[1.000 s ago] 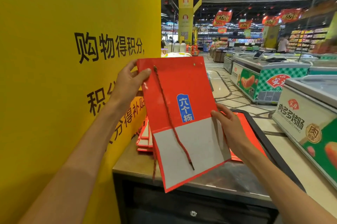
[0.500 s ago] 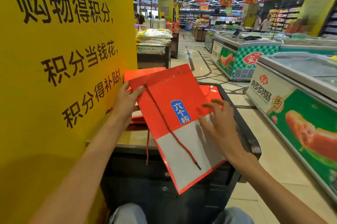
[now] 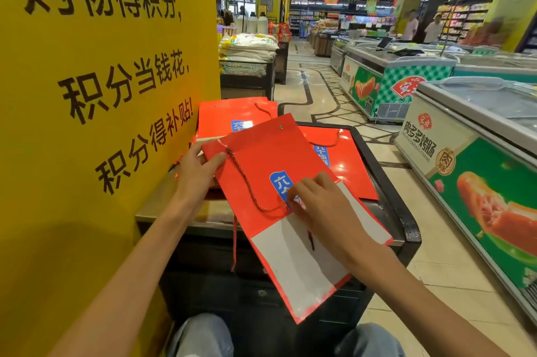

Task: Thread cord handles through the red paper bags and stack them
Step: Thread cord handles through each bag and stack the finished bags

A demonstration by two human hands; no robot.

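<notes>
A flat red and white paper bag [image 3: 273,153] with a blue label tilts over the counter's front edge. My left hand [image 3: 196,170] grips its top left corner, thumb on the front. A dark red cord [image 3: 247,182] runs from the hole by that corner down across the bag. My right hand [image 3: 316,205] pinches the cord over the blue label; the cord's end pokes out below my palm. An empty eyelet [image 3: 281,127] shows at the top right corner. More red bags with cords lie behind in a left stack [image 3: 226,115] and a right stack [image 3: 348,165].
The bags rest on a black-rimmed counter [image 3: 389,199] against a tall yellow sign wall [image 3: 101,80] on the left. Chest freezers [image 3: 470,159] line the right side across a tiled aisle. My knees show at the bottom. Two people stand far back right.
The bag has come down lower over the counter. My right hand moved from the bag's right side onto its front and took hold of the cord, bending it into a loop.
</notes>
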